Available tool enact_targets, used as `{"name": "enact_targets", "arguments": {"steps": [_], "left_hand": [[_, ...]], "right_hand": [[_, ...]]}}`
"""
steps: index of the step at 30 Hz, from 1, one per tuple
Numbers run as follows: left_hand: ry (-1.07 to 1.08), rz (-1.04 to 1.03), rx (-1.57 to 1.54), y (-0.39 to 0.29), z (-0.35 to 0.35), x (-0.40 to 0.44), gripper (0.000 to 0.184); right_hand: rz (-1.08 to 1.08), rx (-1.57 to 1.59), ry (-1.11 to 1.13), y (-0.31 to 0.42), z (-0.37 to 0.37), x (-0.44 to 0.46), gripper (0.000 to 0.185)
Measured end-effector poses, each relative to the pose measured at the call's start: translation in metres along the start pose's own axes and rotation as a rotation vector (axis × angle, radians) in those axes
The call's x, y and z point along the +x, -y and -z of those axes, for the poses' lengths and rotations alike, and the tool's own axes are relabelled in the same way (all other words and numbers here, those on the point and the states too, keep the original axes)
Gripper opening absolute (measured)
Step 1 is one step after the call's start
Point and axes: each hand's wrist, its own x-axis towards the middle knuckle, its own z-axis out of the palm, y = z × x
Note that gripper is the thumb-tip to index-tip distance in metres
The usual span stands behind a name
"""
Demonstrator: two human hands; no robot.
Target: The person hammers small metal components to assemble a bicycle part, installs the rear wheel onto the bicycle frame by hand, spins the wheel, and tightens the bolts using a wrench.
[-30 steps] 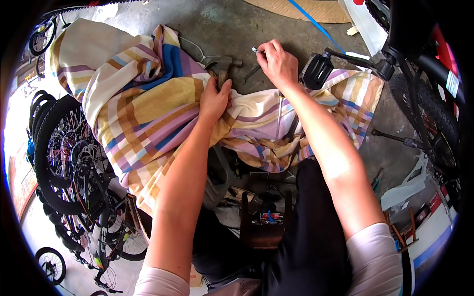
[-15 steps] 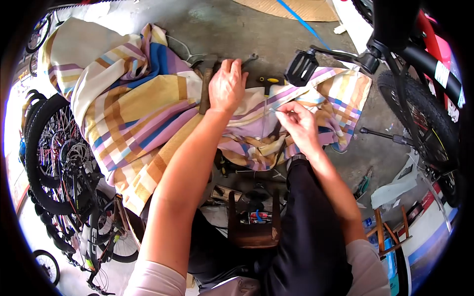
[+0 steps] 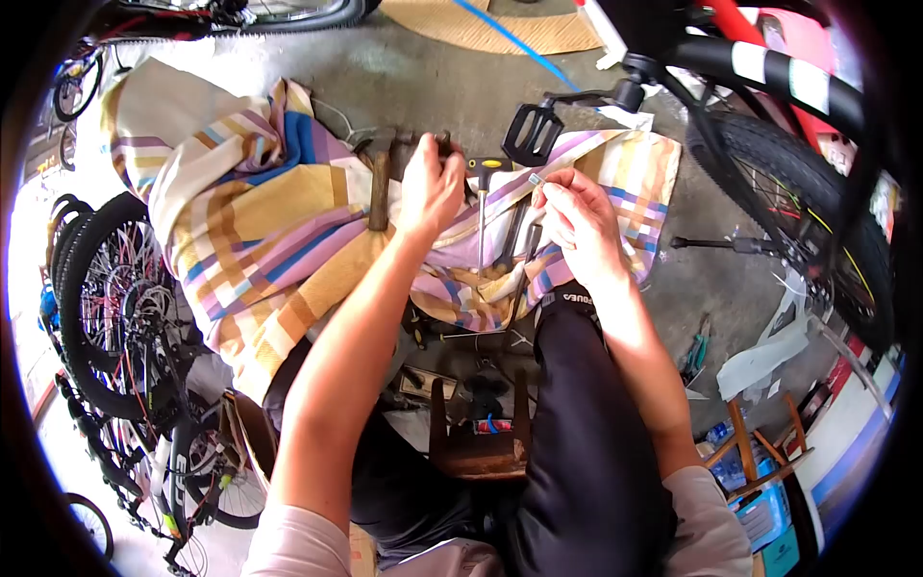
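My right hand (image 3: 585,213) pinches a small silver cylinder-like piece (image 3: 536,179) between thumb and fingertips, above the plaid cloth (image 3: 279,226). My left hand (image 3: 433,192) is closed, its fingers curled beside a dark metal tool end (image 3: 443,143); what they grip is mostly hidden. Just left of that hand lies a wooden-handled hammer (image 3: 380,192). Between my hands a T-handle tool (image 3: 490,165) with a black and yellow grip rests on the cloth. Long dark metal tools (image 3: 522,264) lie to its right.
A bicycle pedal (image 3: 532,135) on its crank overhangs the cloth's far side. A bicycle tyre (image 3: 793,197) stands at right, and several wheels (image 3: 120,298) at left. Pliers (image 3: 699,346) lie on the floor. A small wooden stool (image 3: 481,452) is between my legs.
My view has shifted, moving most things left. My left hand has curled its fingers beside the hammer. My right hand has raised the small silver piece slightly, still pinched.
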Motion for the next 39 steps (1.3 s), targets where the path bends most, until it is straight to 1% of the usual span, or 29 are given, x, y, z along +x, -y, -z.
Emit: {"name": "enact_targets", "arguments": {"steps": [1, 3, 5, 7, 8, 9, 11, 12, 13, 15, 17, 18, 19, 20, 21, 22, 23, 24, 25, 26, 27, 28, 29, 30, 31, 33, 36, 37, 39], "left_hand": [[0.069, 0.121, -0.345, -0.031, 0.008, -0.016, 0.014], [0.199, 0.256, -0.522, -0.107, 0.032, -0.044, 0.013], [0.254, 0.312, -0.63, -0.162, 0.037, -0.064, 0.022], [0.253, 0.105, -0.528, -0.173, 0.026, -0.072, 0.019], [0.237, 0.02, -0.462, -0.189, 0.028, -0.077, 0.014], [0.255, 0.005, -0.469, -0.203, 0.029, -0.082, 0.013], [0.291, -0.151, -0.449, -0.229, 0.029, -0.088, 0.011], [0.295, -0.146, -0.455, -0.247, 0.033, -0.097, 0.009], [0.281, -0.187, -0.421, -0.265, 0.038, -0.104, 0.009], [0.227, -0.294, -0.372, -0.305, 0.055, -0.12, 0.006], [0.259, -0.341, -0.588, -0.354, 0.072, -0.14, 0.007], [0.218, -0.446, -0.588, -0.372, 0.077, -0.147, 0.009], [0.191, -0.552, -0.512, -0.39, 0.086, -0.153, 0.004], [0.167, -0.606, -0.536, -0.412, 0.088, -0.162, 0.005], [0.159, -0.671, -0.482, -0.439, 0.091, -0.169, 0.009], [0.147, -0.736, -0.43, -0.465, 0.094, -0.176, 0.013], [0.151, -0.806, -0.296, -0.492, 0.095, -0.175, 0.016], [0.061, -1.047, -0.215, -0.509, 0.082, -0.159, 0.017], [0.0, -1.162, -0.126, -0.529, 0.068, -0.141, 0.017], [-0.024, -1.169, -0.053, -0.551, 0.05, -0.127, 0.019], [-0.084, -1.263, 0.02, -0.571, 0.034, -0.113, 0.021], [-0.136, -1.261, 0.141, -0.584, 0.013, -0.095, 0.021], [-0.137, -1.287, 0.222, -0.592, -0.004, -0.077, 0.022], [-0.105, -1.204, 0.361, -0.598, -0.015, -0.073, 0.023], [-0.064, -1.129, 0.561, -0.602, -0.02, -0.072, 0.02], [-0.095, -1.125, 0.546, -0.598, -0.027, -0.07, 0.017], [-0.125, -1.147, 0.574, -0.594, -0.031, -0.064, 0.017], [-0.184, -1.165, 0.538, -0.591, -0.033, -0.067, 0.016], [-0.265, -1.244, 0.585, -0.586, -0.035, -0.061, 0.012]], "right_hand": [[0.022, -0.001, 0.001, 0.008, -0.005, -0.005, 0.01], [0.033, -0.035, 0.039, 0.026, -0.016, -0.015, 0.011], [0.047, -0.079, 0.063, 0.046, -0.03, -0.032, 0.011], [0.062, -0.117, 0.084, 0.067, -0.042, -0.053, 0.01], [0.076, -0.096, 0.089, 0.077, -0.048, -0.064, 0.009], [0.087, -0.105, 0.068, 0.089, -0.052, -0.076, 0.011], [0.144, -0.161, 0.044, 0.114, -0.057, -0.104, 0.016], [0.186, -0.12, 0.042, 0.126, -0.062, -0.12, 0.019], [0.186, -0.129, 0.034, 0.14, -0.058, -0.138, 0.019], [0.413, -0.252, -0.175, 0.159, -0.058, -0.171, 0.019], [0.526, -0.51, -0.372, 0.197, -0.036, -0.206, 0.014], [0.565, -0.637, -0.486, 0.216, -0.025, -0.223, 0.012], [0.718, -0.703, -0.543, 0.238, -0.011, -0.233, 0.01], [0.842, -0.765, -0.602, 0.263, 0.007, -0.241, 0.012], [0.898, -1.048, -0.793, 0.294, 0.016, -0.251, 0.014], [0.958, -1.269, -0.931, 0.32, 0.027, -0.257, 0.02], [0.911, -1.451, -1.018, 0.343, 0.049, -0.258, 0.027], [0.79, -1.604, -1.073, 0.36, 0.06, -0.262, 0.033], [0.679, -1.715, -1.088, 0.37, 0.077, -0.262, 0.042], [0.535, -1.767, -1.112, 0.373, 0.096, -0.259, 0.048], [0.39, -1.816, -1.134, 0.377, 0.107, -0.257, 0.054], [0.272, -1.852, -1.135, 0.381, 0.1, -0.255, 0.061], [0.268, -1.894, -1.138, 0.38, 0.104, -0.251, 0.06], [0.261, -1.899, -1.122, 0.381, 0.102, -0.253, 0.06], [0.252, -1.902, -1.104, 0.381, 0.101, -0.255, 0.06], [0.28, -1.878, -1.097, 0.382, 0.105, -0.255, 0.06], [0.325, -1.875, -1.101, 0.377, 0.113, -0.255, 0.063], [0.314, -1.899, -1.099, 0.373, 0.12, -0.254, 0.064], [0.415, -1.854, -1.003, 0.373, 0.121, -0.263, 0.067]]}}
